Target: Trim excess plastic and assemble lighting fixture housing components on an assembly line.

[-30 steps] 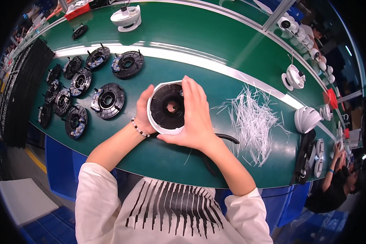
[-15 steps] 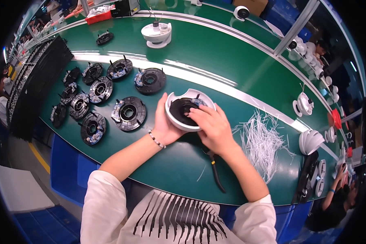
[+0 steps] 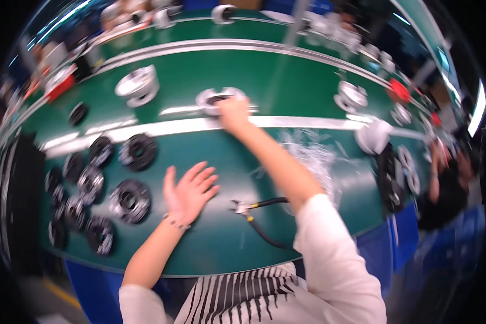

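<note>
Here the big green bench is blurry. The right hand reaches far, fingers curled on a round white and black part past the white stripe. The left hand rests flat and spread, holding nothing, beside black round parts. Small black-handled cutters lie near, just right of it.

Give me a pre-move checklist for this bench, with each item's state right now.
1. Right hand on the white-rimmed round part across the bench: ok.
2. Grip on that part firm: cannot tell, blurred.
3. Left hand empty, fingers spread above the green bench: ok.
4. Pliers lying apart from both hands: ok.
5. Nearest black round part clear of the left hand: ok.
6. Pile of white strips under the right forearm: not ok.
</note>
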A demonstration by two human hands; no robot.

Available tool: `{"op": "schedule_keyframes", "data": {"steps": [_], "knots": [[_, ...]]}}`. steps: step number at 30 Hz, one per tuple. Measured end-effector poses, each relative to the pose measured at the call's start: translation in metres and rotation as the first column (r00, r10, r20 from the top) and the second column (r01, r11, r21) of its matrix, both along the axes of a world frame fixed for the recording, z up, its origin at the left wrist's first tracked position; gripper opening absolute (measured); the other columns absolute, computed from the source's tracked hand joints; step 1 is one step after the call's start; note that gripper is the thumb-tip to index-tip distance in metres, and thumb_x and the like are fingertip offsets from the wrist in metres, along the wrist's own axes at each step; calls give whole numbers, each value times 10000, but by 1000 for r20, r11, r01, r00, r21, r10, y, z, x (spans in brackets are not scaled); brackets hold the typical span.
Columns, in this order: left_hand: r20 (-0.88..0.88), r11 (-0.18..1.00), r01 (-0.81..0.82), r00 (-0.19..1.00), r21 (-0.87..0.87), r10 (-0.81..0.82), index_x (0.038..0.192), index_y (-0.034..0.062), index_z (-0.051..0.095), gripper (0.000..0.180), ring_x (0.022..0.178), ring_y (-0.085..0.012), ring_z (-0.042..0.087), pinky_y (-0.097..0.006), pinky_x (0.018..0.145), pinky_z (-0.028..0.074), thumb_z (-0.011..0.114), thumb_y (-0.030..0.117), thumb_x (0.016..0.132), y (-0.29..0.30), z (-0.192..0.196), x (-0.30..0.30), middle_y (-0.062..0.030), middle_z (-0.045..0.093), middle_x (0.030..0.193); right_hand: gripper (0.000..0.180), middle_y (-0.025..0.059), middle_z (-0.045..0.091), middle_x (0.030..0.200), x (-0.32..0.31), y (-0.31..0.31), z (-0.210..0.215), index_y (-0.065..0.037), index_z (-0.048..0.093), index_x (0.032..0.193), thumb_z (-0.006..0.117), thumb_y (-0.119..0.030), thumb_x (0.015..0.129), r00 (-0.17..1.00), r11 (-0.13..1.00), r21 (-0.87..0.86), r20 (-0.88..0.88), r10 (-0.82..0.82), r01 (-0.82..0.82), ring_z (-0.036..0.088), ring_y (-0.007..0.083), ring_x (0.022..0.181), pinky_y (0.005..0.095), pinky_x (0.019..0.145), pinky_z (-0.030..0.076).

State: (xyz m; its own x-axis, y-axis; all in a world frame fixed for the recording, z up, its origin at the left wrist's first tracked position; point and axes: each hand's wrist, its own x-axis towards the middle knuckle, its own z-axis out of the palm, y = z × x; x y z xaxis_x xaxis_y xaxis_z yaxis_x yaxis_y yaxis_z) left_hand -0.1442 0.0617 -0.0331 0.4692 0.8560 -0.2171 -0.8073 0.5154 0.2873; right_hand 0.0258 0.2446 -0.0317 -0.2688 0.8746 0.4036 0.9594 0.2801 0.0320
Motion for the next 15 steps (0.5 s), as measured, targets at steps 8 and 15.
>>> {"op": "schedule_keyframes", "data": {"steps": [8, 15], "knots": [[-96, 995, -87, 991, 43, 91, 1185, 25, 412, 599, 898, -210, 522, -366, 815, 395, 443, 489, 808, 2, -3, 44, -90, 546, 1037, 452, 168, 479, 1056, 45, -105, 17, 12, 551, 953, 610, -198, 556, 919, 932, 74, -154, 363, -356, 381, 333, 1085, 561, 936, 216], [-51, 974, 56, 998, 219, -46, 1272, 45, 315, 580, 1003, -214, 503, -373, 878, 384, 390, 442, 854, 14, -26, 69, -104, 503, 1139, 1083, 279, 162, 1328, 155, -262, 20, 42, 237, 1273, 733, -484, 467, 875, 732, -480, -249, 416, -484, 182, 416, 1231, 584, 964, 123]]}}
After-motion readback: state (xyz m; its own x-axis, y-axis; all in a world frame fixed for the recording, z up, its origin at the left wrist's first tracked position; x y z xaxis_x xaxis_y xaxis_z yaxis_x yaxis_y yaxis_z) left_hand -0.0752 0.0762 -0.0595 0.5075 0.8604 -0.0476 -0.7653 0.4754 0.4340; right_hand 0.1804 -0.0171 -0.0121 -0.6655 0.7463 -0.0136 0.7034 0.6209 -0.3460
